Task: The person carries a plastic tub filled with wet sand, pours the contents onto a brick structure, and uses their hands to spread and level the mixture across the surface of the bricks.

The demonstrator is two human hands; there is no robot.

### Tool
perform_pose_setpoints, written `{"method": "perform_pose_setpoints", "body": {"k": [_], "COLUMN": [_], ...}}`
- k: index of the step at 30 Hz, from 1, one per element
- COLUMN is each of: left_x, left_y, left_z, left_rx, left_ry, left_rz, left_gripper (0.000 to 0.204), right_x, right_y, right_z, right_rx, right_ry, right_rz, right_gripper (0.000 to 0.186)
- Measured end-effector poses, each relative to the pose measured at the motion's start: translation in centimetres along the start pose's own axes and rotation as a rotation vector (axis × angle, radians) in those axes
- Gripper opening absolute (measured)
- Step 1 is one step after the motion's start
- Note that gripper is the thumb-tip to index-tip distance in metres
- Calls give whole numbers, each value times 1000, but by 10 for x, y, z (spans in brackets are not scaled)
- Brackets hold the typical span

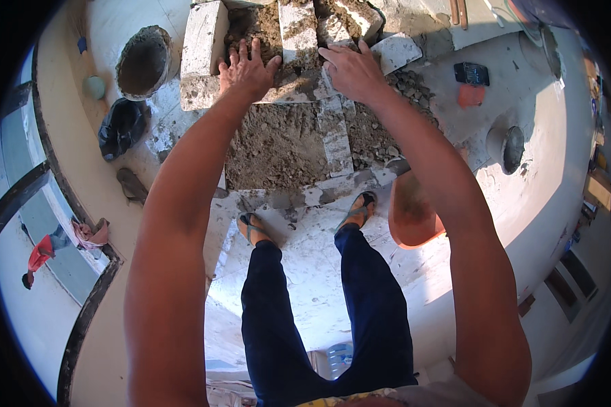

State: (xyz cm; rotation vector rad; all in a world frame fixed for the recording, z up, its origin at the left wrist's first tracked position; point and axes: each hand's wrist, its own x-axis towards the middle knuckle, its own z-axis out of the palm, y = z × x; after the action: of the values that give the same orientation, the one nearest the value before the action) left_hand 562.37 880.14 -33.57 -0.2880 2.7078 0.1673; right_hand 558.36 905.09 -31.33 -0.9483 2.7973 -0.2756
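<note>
Both hands flat on a block in the rubble; we see slip and pinch risks.

The rubble [278, 146] looks loose, so the grey block [299, 41] standing in it could shift or tip. Our left hand [246, 68] and right hand [349, 70] lie open, fingers spread, pressing its lower end without gripping; fingers could get pinched against neighbouring blocks. Our sandalled feet [251, 229] stand just below, exposed to falling pieces.

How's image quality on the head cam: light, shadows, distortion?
Head view: hard sunlight, floor near blown out by the feet; deep shadow across the left; strong fisheye bend and black vignette at the rim; left hand and right hand on the mortar-covered block are sharp.
</note>
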Motion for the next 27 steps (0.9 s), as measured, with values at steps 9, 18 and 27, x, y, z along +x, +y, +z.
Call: {"method": "perform_pose_setpoints", "body": {"k": [9,18,27], "left_x": [65,-16,-518], "left_y": [50,78,-43], "left_z": [-32,-56,-32], "left_rx": [-142,-474,-244], "left_ry": [604,469,-12], "left_rz": [424,410,-487], "left_gripper": [53,58,10], "right_x": [-188,-391,-404], "right_y": [-8,-47,4], "right_z": [-16,120,124], "right_rx": [553,532,378], "right_ry": [417,-150,-492], "right_rz": [475,1313,1128], "right_gripper": [49,96,42]}}
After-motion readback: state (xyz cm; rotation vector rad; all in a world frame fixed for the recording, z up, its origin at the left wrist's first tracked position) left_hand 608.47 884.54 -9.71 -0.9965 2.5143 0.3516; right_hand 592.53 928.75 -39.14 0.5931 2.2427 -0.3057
